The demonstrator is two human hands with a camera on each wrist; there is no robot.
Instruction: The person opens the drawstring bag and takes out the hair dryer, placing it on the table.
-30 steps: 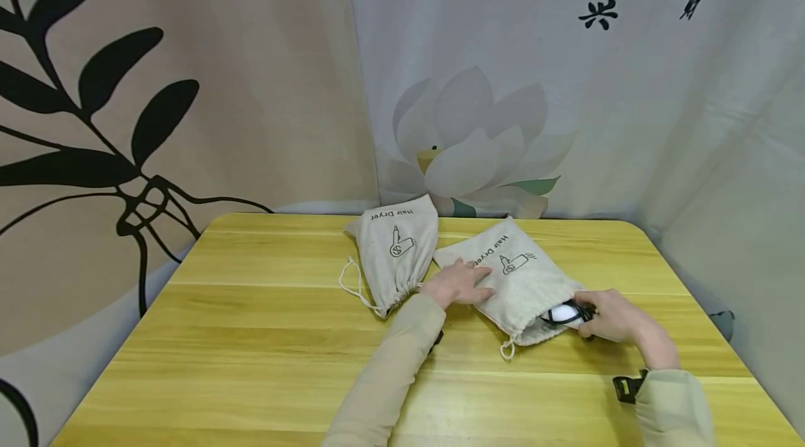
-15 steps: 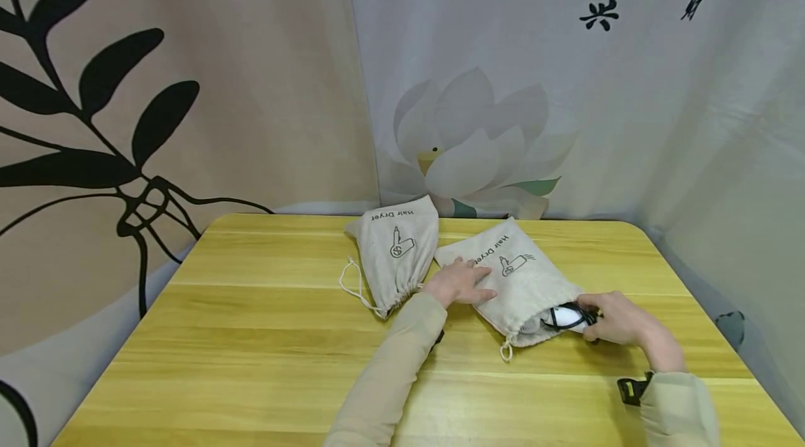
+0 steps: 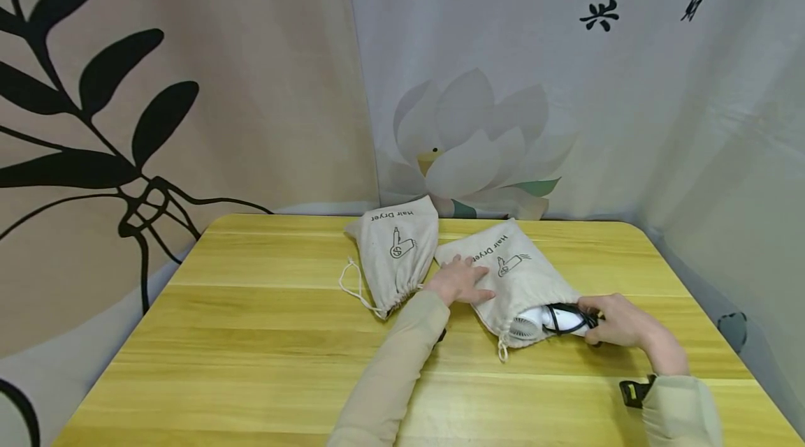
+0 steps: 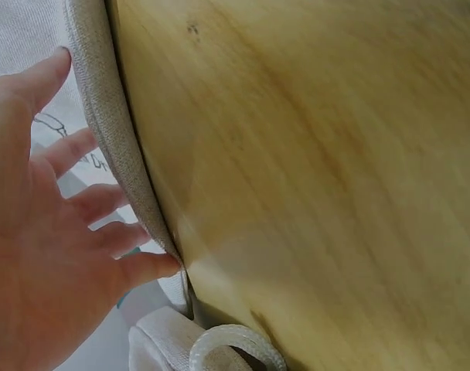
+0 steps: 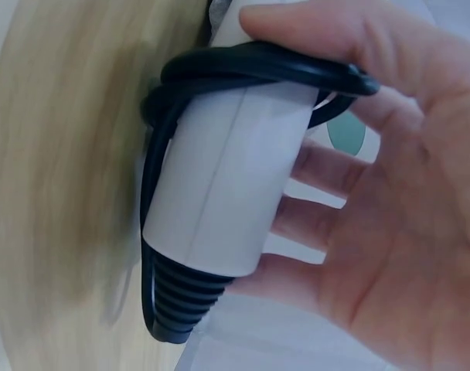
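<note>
A white hair dryer (image 3: pixel 533 321) with a grille sticks partly out of the mouth of the right drawstring bag (image 3: pixel 534 283); the rest is covered by cloth. My right hand (image 3: pixel 619 323) grips the white handle (image 5: pixel 227 178), thumb on one side and fingers behind. Round this handle winds a black cord (image 5: pixel 243 68). On the same bag rests my left hand (image 3: pixel 458 282), fingers spread over the printed cloth. In the left wrist view, its fingertips lie along the bag's edge (image 4: pixel 115 131).
A second "Hair Dryer" bag (image 3: pixel 402 251) lies to the left, drawn narrow at its neck, with its cord loop (image 3: pixel 349 279) out on the wood. The wooden table (image 3: pixel 251 349) has its back edge against a printed curtain (image 3: pixel 302 84).
My right hand has moved slightly right and toward me with the handle, and more of the hair dryer, including its grille, shows outside the bag. The left hand has stayed nearly in place.
</note>
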